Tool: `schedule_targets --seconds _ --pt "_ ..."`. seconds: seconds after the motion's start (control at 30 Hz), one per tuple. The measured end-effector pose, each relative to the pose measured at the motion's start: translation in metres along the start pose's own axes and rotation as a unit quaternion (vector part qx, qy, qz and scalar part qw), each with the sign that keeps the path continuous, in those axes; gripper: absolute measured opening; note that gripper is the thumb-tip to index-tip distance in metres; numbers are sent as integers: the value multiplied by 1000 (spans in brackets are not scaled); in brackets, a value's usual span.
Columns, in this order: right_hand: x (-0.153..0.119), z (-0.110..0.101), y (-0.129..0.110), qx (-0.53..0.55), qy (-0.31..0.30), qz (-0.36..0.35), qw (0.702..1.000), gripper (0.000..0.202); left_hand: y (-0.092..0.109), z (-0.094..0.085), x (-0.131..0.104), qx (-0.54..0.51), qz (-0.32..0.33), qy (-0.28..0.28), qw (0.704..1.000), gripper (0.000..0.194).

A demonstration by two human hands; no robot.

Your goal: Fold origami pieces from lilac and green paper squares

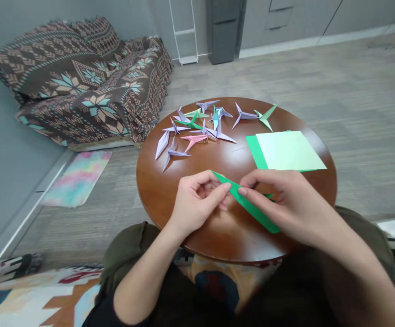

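A folded piece of green paper (253, 212) slants between my two hands, above the near part of the round wooden table (217, 243). My left hand (199, 197) pinches it near its upper left end, thumb on top. Farther along, my right hand (279, 197) grips the same paper between thumb and fingers, hiding part of it. A small green flap shows under the right hand. Beyond the hands lie several folded paper pieces with pointed arms, among them a pink one (195, 141), a dark green one (191, 121) and a purple one (174, 153).
At the table's right, a stack of square sheets has pale green paper (291, 150) over darker green paper (256, 152). A pale green folded piece (266, 117) lies behind it. A patterned covered sofa (98, 91) and a pastel mat (77, 179) are off to the left.
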State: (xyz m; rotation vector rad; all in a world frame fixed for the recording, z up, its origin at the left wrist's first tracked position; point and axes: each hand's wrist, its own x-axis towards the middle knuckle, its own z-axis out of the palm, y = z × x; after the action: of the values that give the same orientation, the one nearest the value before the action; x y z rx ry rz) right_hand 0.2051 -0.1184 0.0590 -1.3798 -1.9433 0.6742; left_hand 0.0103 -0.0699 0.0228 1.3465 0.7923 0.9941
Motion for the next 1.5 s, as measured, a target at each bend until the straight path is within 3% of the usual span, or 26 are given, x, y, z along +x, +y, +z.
schedule_targets --seconds 0.43,0.83,1.03,1.23,1.4,1.5 --pt "0 -1 0 12 -16 3 1000 20 -4 -2 -1 -17 -11 -5 1000 26" --pt "1 4 0 29 -22 39 999 18 -12 -10 6 -109 50 83 989 19" --pt "3 8 0 86 3 74 994 20 -5 -4 4 -34 -23 -58 997 22" --pt "2 4 4 95 -20 87 991 21 -3 -1 3 -23 -11 -4 1000 26" --pt "1 4 3 87 -6 82 993 20 -3 -1 2 -19 -28 -50 998 20" --pt "2 5 2 83 -3 80 993 20 -3 -1 1 -21 -36 -46 998 23"
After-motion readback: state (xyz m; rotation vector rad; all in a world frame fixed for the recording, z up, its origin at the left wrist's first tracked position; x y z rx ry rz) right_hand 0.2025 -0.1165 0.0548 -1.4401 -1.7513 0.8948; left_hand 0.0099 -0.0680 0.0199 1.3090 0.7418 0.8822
